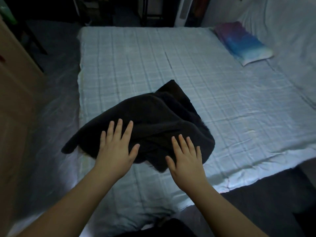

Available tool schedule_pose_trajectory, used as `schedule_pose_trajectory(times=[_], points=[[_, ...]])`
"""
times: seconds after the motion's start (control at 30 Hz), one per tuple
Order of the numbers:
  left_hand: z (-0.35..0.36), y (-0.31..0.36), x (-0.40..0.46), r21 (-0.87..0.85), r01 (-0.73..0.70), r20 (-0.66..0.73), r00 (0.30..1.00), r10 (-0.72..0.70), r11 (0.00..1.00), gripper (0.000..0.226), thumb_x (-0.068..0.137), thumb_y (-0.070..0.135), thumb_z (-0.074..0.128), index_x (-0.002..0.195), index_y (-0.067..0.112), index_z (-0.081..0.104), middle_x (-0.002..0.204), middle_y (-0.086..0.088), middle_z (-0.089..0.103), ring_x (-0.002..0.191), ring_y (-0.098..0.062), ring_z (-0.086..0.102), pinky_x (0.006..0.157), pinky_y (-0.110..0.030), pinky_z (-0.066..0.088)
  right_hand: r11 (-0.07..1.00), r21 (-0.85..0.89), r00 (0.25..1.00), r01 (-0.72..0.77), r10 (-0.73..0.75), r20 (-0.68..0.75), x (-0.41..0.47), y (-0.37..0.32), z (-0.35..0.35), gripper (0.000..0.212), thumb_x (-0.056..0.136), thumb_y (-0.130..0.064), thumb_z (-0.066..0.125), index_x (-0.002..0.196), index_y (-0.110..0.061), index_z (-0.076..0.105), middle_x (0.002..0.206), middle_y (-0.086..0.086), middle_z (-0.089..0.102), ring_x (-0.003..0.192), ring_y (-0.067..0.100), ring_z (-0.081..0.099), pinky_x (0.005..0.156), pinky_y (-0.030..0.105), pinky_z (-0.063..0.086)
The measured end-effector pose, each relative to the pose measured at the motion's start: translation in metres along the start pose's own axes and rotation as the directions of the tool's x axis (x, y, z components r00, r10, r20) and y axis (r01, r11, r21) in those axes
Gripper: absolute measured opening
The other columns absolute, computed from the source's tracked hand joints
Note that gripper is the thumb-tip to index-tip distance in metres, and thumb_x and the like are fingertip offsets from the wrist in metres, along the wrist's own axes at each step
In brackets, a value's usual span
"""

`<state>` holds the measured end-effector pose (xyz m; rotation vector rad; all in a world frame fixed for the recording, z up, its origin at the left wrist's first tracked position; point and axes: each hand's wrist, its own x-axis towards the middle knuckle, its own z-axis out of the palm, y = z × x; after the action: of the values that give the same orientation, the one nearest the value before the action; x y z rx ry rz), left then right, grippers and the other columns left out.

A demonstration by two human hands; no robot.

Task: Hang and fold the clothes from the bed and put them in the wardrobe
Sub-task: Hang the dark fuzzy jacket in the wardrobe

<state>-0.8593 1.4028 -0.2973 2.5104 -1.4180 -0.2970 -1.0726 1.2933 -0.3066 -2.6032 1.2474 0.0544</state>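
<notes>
A dark, rumpled garment lies in a heap on the pale checked bed cover, near the bed's front left part. One end of it trails off to the left, over the cover's edge. My left hand rests flat on the garment's near left side, fingers spread. My right hand lies flat on its near right edge, fingers also apart. Neither hand grips the cloth. The room is dim.
A blue and purple pillow lies at the bed's far right. A wooden wardrobe side stands at the left. Dark furniture and a white upright unit stand beyond the bed's far end. Dark cloth shows at the bottom edge.
</notes>
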Motion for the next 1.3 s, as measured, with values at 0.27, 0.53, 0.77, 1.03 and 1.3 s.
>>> schedule_pose_trajectory(times=[0.27,0.53,0.77,1.03,1.3], points=[[0.054,0.077,0.075,-0.008,0.015,0.067,0.998,-0.015,1.0,0.076,0.098,0.056,0.035,0.159,0.03,-0.001,0.168,-0.009,0.001,0.154,-0.03,-0.006,0.124,-0.051,0.004,0.996,-0.027,0.992,-0.089,0.091,0.089,0.067,0.125,0.007,0.072,0.101,-0.051,0.04,0.161,-0.028,0.009,0.169,0.001,0.007,0.156,0.025,0.0,0.124,0.053,0.009],[0.133,0.174,0.142,0.022,0.136,0.155,0.978,-0.137,0.991,0.076,0.099,0.052,0.039,0.159,0.029,-0.001,0.168,-0.009,0.002,0.154,-0.03,-0.003,0.124,-0.051,0.01,0.997,0.011,0.951,-0.071,0.064,0.301,0.171,0.267,0.03,0.085,0.095,-0.055,0.052,0.16,-0.026,0.006,0.169,0.005,0.006,0.154,0.032,0.008,0.119,0.057,0.024],[0.185,0.201,0.188,-0.022,0.272,0.153,0.952,-0.265,0.962,0.078,0.099,0.046,0.045,0.16,0.027,0.001,0.168,-0.01,0.0,0.154,-0.03,-0.002,0.124,-0.05,0.011,0.986,0.137,0.917,-0.096,0.034,0.398,0.246,0.305,0.083,0.092,0.092,-0.067,0.049,0.16,-0.03,0.001,0.169,0.004,0.004,0.152,0.037,0.01,0.117,0.058,0.028],[0.237,0.202,0.187,-0.056,0.314,0.214,0.931,-0.296,0.948,0.079,0.098,0.044,0.048,0.159,0.027,0.001,0.167,-0.01,0.0,0.154,-0.029,-0.002,0.124,-0.049,0.013,0.865,0.374,0.827,-0.334,0.079,0.557,0.265,0.299,0.149,0.11,0.076,-0.074,0.063,0.158,-0.037,0.0,0.155,0.012,0.039,0.133,0.038,0.048,0.108,0.052,0.043],[0.223,0.193,0.158,-0.089,0.28,0.189,0.947,-0.259,0.956,0.079,0.094,0.028,0.052,0.159,0.03,0.007,0.168,-0.007,0.004,0.154,-0.025,-0.004,0.125,-0.045,0.007,0.883,0.47,0.894,0.008,-0.217,0.392,0.177,0.205,0.164,0.054,0.091,-0.041,0.055,0.14,-0.027,0.037,0.126,0.007,0.059,0.106,0.031,0.064,0.086,0.043,0.054]])
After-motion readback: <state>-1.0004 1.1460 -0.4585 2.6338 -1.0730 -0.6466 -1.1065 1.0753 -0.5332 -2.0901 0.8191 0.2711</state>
